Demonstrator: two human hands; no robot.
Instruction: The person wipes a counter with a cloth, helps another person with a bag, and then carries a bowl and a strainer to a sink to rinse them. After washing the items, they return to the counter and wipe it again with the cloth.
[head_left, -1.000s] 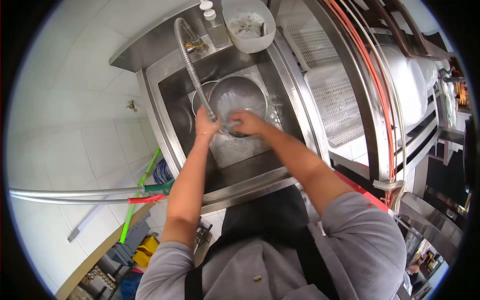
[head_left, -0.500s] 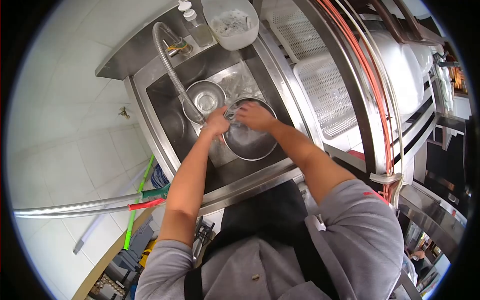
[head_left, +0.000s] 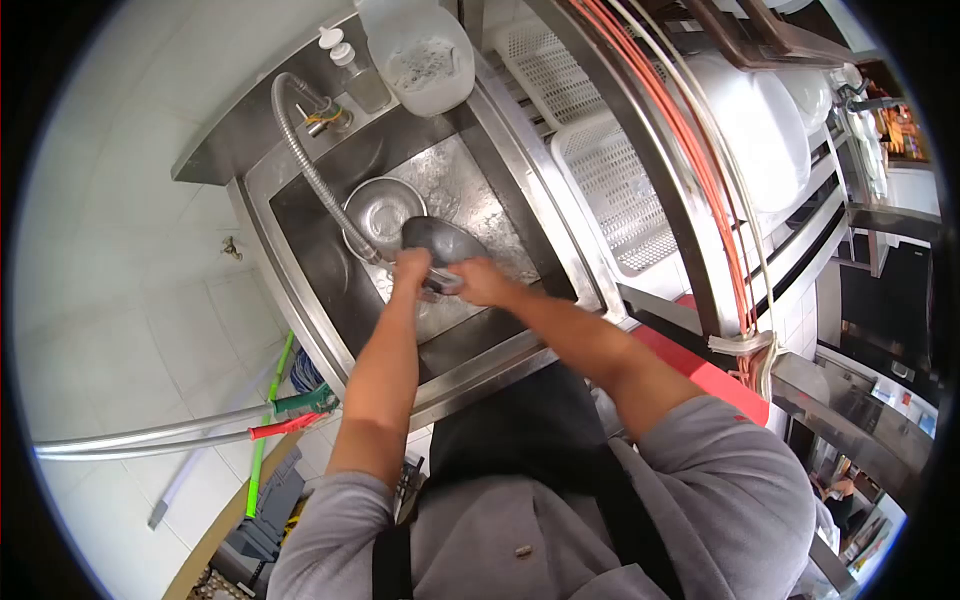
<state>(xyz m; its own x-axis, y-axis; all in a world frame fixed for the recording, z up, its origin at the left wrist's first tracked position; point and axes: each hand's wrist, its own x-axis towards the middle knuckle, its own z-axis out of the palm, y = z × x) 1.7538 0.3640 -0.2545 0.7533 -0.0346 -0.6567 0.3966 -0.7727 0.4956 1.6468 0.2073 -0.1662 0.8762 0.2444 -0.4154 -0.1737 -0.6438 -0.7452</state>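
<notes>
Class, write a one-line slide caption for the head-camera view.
Left hand and right hand hold a tilted metal vessel in a steel sink.

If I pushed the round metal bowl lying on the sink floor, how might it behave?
The metal bowl looks rigid, so it would probably hold its shape. The sink floor shines with water, so the bowl might slide readily. Lying flat, it seems unlikely to roll.

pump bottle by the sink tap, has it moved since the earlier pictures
No, the pump bottle stands just beside the tap, as before.
</notes>
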